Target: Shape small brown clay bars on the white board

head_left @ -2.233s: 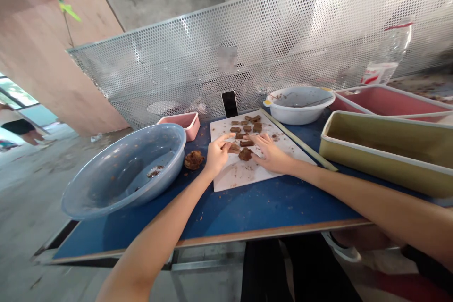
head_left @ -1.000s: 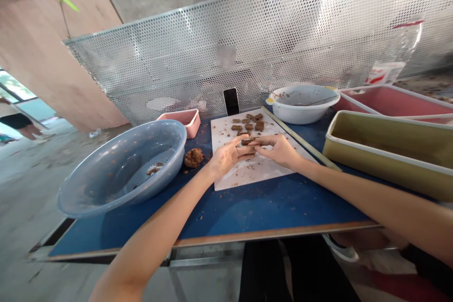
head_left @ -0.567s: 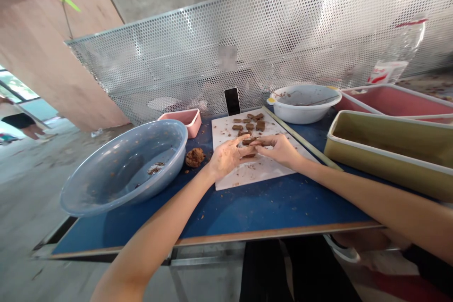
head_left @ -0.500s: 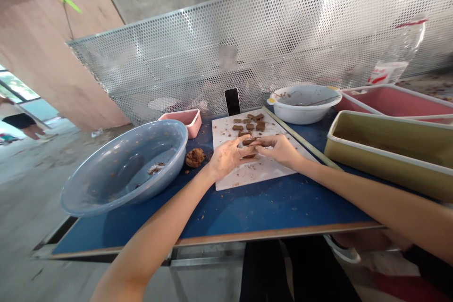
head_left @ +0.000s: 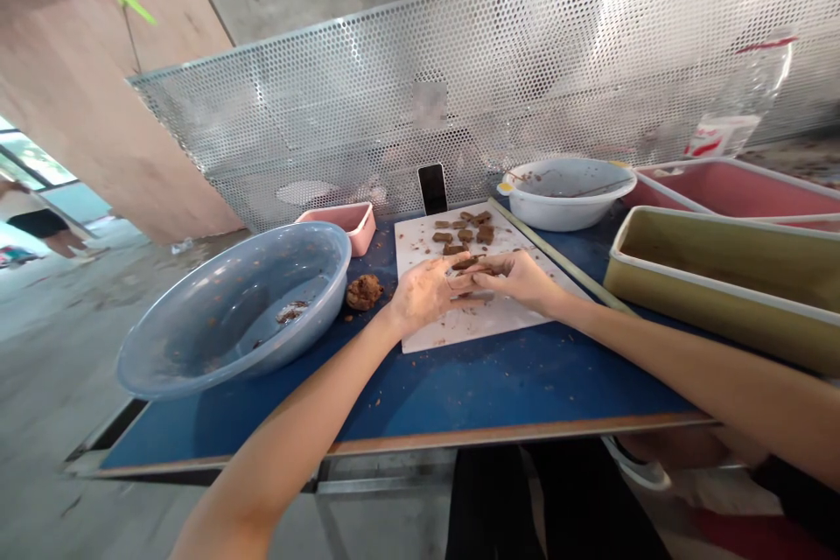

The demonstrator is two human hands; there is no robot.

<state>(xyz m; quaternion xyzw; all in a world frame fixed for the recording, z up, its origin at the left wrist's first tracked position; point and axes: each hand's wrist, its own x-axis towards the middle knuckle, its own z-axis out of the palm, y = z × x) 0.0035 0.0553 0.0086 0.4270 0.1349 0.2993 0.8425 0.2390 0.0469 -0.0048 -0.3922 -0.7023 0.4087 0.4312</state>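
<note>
A perforated metal panel [head_left: 328, 96] runs along the back of a blue table [head_left: 459, 389], which stands on a grey concrete floor [head_left: 52, 350]. Above the middle of the table, the two hands meet. The right hand [head_left: 515, 280] pinches a small brown piece [head_left: 484, 269] between thumb and fingers. The left hand [head_left: 423, 290] reaches toward it with its fingers spread a little apart; whether they also grip the piece is hidden.

Beneath both hands lies a white board [head_left: 426, 328], strewn with crumbs. More brown pieces [head_left: 465, 236] lie in loose rows on its far part, just beyond the fingers. A pale green strip [head_left: 564, 260] lies along the board's right edge. To the left, a rough brown lump [head_left: 365, 291] sits on the table between the board and a large blue basin [head_left: 190, 297], with a small pink box [head_left: 360, 236] behind.

Beyond the board, a phone [head_left: 432, 190] stands before the panel. A white basin [head_left: 564, 214], an olive trough [head_left: 715, 302] and a pink tray [head_left: 761, 188] fill the right side, near a clear bottle [head_left: 735, 118]. At far left, a person [head_left: 36, 214] stands well apart.
</note>
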